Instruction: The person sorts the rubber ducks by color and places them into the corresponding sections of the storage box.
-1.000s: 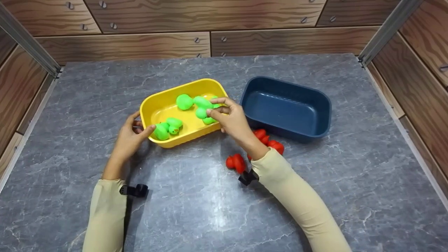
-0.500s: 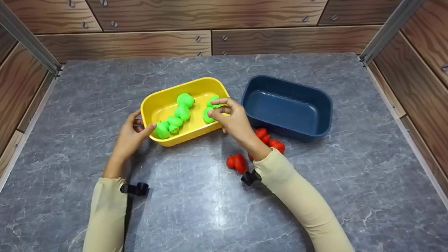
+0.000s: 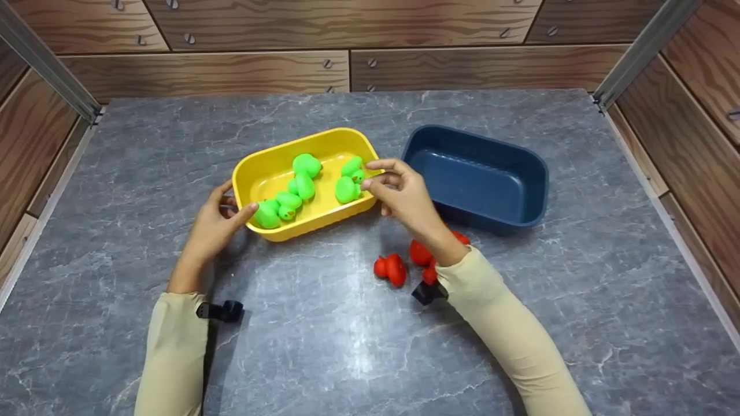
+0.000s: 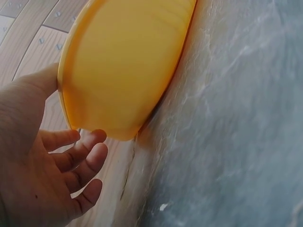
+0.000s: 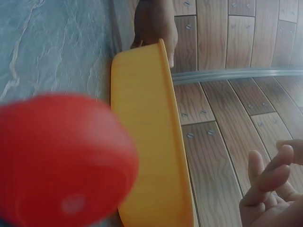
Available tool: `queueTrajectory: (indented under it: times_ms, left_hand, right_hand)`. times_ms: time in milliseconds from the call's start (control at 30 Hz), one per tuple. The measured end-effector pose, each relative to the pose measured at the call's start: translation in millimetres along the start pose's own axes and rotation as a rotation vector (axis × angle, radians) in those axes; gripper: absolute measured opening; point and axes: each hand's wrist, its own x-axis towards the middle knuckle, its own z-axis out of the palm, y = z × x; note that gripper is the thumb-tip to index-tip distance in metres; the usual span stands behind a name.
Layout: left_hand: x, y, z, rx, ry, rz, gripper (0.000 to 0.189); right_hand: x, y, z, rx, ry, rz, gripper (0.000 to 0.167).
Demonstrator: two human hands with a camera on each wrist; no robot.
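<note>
Wood-patterned panels (image 3: pixel 231 72) back a marbled grey surface (image 3: pixel 312 346). Head view: the left hand (image 3: pixel 211 228) grips one end of a yellow tub (image 3: pixel 306 227); the right hand (image 3: pixel 402 196), thumb and fingers apart, hovers by green ducks (image 3: pixel 348 189) inside, its wrist partly hiding red toys (image 3: pixel 396 270). Left wrist view: the tub's far end is cut off. Right wrist view: something red (image 5: pixel 66 156) (too blurred to identify) covers the tub's lower wall.

We see a yellow tub (image 3: pixel 315 222), rounded-rectangular, upright, slanted with its right end farther off. Inside we have bright green toy ducks (image 3: pixel 304 186): some lined up from the near-left end toward the back wall, two close together at right.
</note>
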Motion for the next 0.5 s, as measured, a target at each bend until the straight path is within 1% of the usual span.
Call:
queueTrajectory:
  times_ms: [100, 200, 333, 433, 500]
  left_hand:
    - [-0.2, -0.5, -0.8, 0.006, 0.002, 0.011, 0.074]
    - [-1.4, -0.1, -2.2, 0.042, 0.013, 0.024, 0.074]
    - [-3.7, 2.7, -5.4, 0.097, 0.061, 0.031, 0.072]
    - [-6.1, 6.9, -8.2, 0.101, 0.101, 0.041, 0.069]
    - [-8.0, 10.1, -9.5, 0.096, 0.117, 0.058, 0.068]
  right_hand:
    - [-2.3, -1.4, -8.0, -0.009, 0.012, -0.001, 0.03]
    - [-4.2, -3.4, -16.4, -0.033, 0.026, -0.003, 0.032]
    - [-6.9, -7.9, -28.6, -0.055, 0.059, -0.019, 0.033]
    - [-9.5, -11.7, -39.4, -0.037, 0.092, -0.029, 0.034]
    - [-10.9, -13.1, -47.9, -0.02, 0.118, -0.032, 0.033]
